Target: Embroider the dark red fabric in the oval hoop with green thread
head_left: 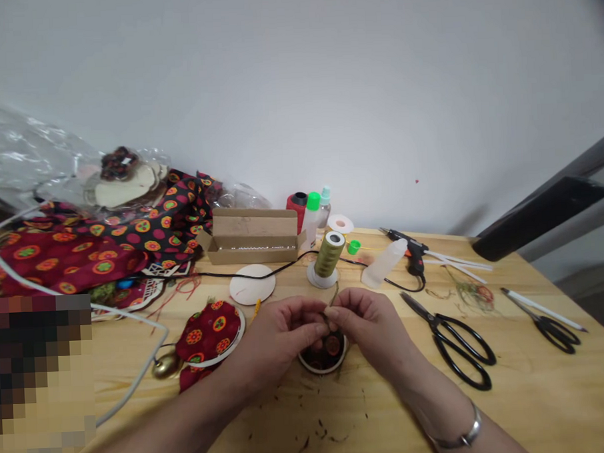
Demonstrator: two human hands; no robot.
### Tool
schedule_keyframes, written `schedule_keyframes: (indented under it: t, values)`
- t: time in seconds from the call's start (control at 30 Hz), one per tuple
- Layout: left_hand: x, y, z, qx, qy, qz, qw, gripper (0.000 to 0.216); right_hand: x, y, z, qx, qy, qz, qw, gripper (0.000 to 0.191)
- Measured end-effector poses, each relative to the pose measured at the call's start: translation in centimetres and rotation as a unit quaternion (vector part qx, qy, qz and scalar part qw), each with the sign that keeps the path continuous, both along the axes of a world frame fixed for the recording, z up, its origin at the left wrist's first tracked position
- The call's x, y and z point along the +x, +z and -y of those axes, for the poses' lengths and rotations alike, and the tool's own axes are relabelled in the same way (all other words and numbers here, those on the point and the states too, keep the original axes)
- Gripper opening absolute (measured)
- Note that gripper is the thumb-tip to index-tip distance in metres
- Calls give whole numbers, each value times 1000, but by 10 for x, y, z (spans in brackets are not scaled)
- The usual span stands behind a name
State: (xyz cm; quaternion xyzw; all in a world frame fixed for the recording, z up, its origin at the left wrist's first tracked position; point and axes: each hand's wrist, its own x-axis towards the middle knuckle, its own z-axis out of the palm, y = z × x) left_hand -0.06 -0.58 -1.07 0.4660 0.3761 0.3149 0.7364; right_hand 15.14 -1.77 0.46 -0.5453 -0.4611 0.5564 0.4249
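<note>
Matt cloth covers the dark disc (321,354); the bell (166,366) is glossy metal.

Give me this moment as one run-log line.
left hand: pinching | right hand: pinching | grasp: contents unclear | dark disc: beneath hands | spool: upright, beyond hands

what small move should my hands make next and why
I'd probably draw the olive strand gently taut: the right hand seems to pinch it, and the left hand is fingertip-close beside it, both above the dark round fabric piece.
</note>
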Motion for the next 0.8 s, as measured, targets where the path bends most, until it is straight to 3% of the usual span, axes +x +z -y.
schedule_keyframes:
  t: [0.17,0.3,0.5,0.67,0.8]
  values:
    - [1,8,2,62,-3,-89,994,19,2,1,0,-5,3,-23,1000,14]
    - [1,15,5,145,-23,-178,973,19,4,2,-1,36,-30,-13,999,14]
    - [0,9,6,231,-49,-260,936,26,6,3,-3,81,-99,1,992,12]
    - [0,3,5,273,-67,-302,911,27,7,0,-4,44,-91,-113,988,17]
    - [-1,0,6,306,-75,-330,890,30,8,-1,-3,-9,-44,-229,972,20]
